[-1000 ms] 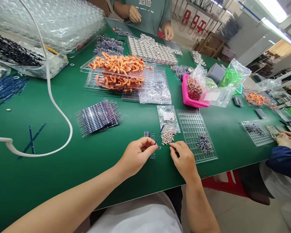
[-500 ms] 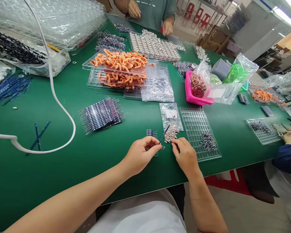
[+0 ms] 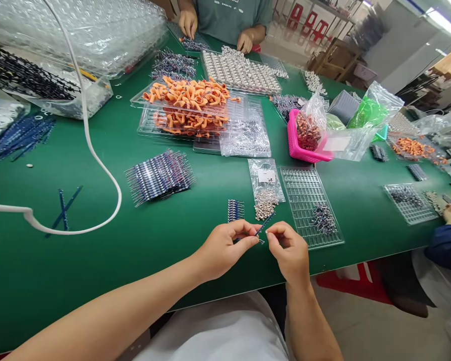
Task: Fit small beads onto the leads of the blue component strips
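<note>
Left hand [image 3: 223, 248] is pinching a narrow dark-blue strip [image 3: 267, 221], its free end slanting up near a pile of small round beige beads [image 3: 265, 209]. Right hand [image 3: 293, 254] is holding its thumb and index finger nearly closed, apparently on one tiny pale bead [image 3: 266, 231], already off the pile; bead and strip are lying close together.

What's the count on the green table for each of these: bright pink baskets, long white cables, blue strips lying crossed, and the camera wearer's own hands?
Bright pink basket: 1
Long white cable: 1
Crossed blue strips: 2
Wearer's hands, left hand and right hand: 2
Total: 6
</note>
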A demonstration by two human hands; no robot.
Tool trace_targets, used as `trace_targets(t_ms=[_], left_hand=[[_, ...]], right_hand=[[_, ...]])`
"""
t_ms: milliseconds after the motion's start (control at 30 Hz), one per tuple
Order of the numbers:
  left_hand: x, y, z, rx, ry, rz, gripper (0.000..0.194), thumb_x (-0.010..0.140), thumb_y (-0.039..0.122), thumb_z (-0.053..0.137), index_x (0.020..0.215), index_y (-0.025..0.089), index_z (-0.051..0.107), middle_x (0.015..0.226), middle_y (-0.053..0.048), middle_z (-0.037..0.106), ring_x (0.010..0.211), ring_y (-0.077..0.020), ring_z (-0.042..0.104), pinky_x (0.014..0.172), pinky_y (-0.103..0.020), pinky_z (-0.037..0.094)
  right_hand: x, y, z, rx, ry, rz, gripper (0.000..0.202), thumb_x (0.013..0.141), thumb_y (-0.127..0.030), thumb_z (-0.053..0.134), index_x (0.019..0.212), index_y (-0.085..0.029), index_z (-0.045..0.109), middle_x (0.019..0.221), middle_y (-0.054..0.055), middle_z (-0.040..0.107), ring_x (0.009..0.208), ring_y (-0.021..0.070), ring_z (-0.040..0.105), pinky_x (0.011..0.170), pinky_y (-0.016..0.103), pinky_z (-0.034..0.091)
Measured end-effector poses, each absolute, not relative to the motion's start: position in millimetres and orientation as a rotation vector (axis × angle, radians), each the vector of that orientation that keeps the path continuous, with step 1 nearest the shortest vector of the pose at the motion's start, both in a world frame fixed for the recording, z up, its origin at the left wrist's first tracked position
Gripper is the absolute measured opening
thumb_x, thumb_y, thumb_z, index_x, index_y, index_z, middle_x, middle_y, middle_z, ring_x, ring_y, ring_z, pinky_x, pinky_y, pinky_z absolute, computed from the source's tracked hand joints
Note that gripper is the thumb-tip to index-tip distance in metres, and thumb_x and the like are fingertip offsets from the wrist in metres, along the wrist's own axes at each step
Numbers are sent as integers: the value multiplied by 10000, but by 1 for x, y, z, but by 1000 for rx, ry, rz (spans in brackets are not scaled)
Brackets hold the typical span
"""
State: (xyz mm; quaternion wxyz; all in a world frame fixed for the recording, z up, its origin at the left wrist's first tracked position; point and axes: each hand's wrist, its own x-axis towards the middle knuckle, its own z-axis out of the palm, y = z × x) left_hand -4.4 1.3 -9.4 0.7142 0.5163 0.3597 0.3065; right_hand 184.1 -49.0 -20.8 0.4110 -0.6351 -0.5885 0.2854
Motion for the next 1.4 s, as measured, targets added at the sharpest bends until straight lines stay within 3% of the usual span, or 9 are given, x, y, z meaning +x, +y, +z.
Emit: trace_targets(t_ms=[267,433,633,800,1100,1400], left_hand=[[-4,1,-2,882,738,692,201,818,337,736,800,183,608,910,-52,730,1024,-215,683,996,-364,512],[-5,3,-2,867,741,662,259,804,380,772,794,179,609,947,-72,742,1071,-248,682,991,-387,514],[-7,-1,0,960,747,687,175,873,316,723,834,174,630,1035,-114,751,1251,-288,632,1079,-415,462],[-7,-5,0,992,744,705,148,896,295,701,845,173,634,1030,-111,752,1238,-290,647,1073,-413,469],[-6,-3,2,855,719,701,227,844,334,773,820,166,623,1045,-94,770,1085,-227,693,980,-346,530],[-5,-2,0,826,737,706,237,827,342,790,814,166,633,1006,-72,766,1021,-202,690,943,-325,528]], right_hand=[[170,-47,-24,-1428,-1723,182,214,903,-92,636,1044,-251,658,894,44,693,758,171,651,620,295,526],[172,-47,-27,-1426,-1737,149,164,910,-112,652,1007,-244,644,865,44,682,731,165,655,587,293,546],[170,-47,-27,-1344,-1726,98,198,886,-62,658,1004,-219,645,850,33,675,714,139,649,589,267,555],[171,-51,-29,-1344,-1704,36,284,872,-37,682,1071,-239,661,884,40,698,777,159,679,663,299,591],[169,-53,-28,-1394,-1640,21,229,879,-92,703,1043,-245,657,865,28,704,705,144,674,565,261,572],[168,-51,-28,-1389,-1727,-95,232,866,-81,709,1040,-226,657,859,45,703,702,145,667,626,274,587]])
